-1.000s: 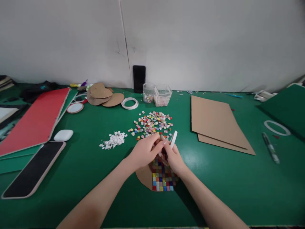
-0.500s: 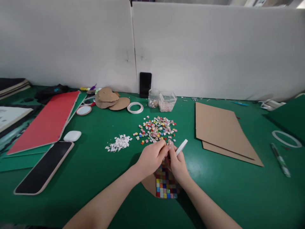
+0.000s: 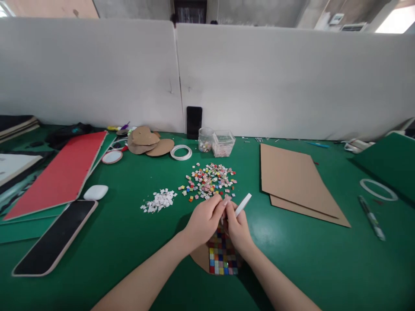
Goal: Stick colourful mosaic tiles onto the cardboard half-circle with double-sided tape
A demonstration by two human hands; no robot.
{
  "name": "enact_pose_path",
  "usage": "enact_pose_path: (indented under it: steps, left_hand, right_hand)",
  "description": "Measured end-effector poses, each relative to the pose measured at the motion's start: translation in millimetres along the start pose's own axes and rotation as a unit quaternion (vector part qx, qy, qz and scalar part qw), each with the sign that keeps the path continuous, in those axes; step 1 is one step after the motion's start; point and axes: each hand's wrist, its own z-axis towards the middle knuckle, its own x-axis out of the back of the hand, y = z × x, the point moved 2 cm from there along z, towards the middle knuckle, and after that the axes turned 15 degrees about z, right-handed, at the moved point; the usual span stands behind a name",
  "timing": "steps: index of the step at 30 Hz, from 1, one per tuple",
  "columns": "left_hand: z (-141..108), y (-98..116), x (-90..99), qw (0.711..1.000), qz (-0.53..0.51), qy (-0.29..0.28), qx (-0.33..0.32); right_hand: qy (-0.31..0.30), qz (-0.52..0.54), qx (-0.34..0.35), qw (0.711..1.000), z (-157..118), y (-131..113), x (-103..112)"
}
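My left hand [image 3: 201, 219] and my right hand [image 3: 239, 230] meet at the fingertips, above a piece of brown cardboard [image 3: 199, 258] with a curved edge. Rows of coloured mosaic tiles [image 3: 221, 261] cover part of that cardboard; its upper part is hidden under my hands. A slim white stick-like tool [image 3: 243, 204] slants out of my right hand's closed grip. My left thumb and finger are pinched; whatever is between them is too small to make out. Just beyond my fingers lies a loose heap of small coloured tiles [image 3: 210, 178].
White paper scraps [image 3: 160, 200] lie left of the tiles. Behind stand two clear containers [image 3: 223, 144] and an upright phone [image 3: 194, 122]. Cardboard sheets [image 3: 292, 172] lie at right; a large phone [image 3: 56, 237] and red board [image 3: 61, 172] at left. A white partition [image 3: 259, 82] closes the back.
The head view has tilted up, so the table appears lower and more shows above the partition. My hands stay together over the tiled cardboard, with fingers slightly shifted.
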Motion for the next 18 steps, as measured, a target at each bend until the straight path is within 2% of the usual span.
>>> enact_pose_path:
  steps: [5, 18]
  left_hand:
    - [-0.3, 0.5, -2.9, 1.000, -0.016, 0.016, 0.006]
    - [-1.6, -4.5, -6.5, 0.998, 0.048, 0.037, 0.017]
  right_hand:
    - [0.003, 0.008, 0.006, 1.000, -0.8, -1.8, -3.3]
    - [0.006, -0.004, -0.005, 1.000, 1.3, 6.7, 0.4]
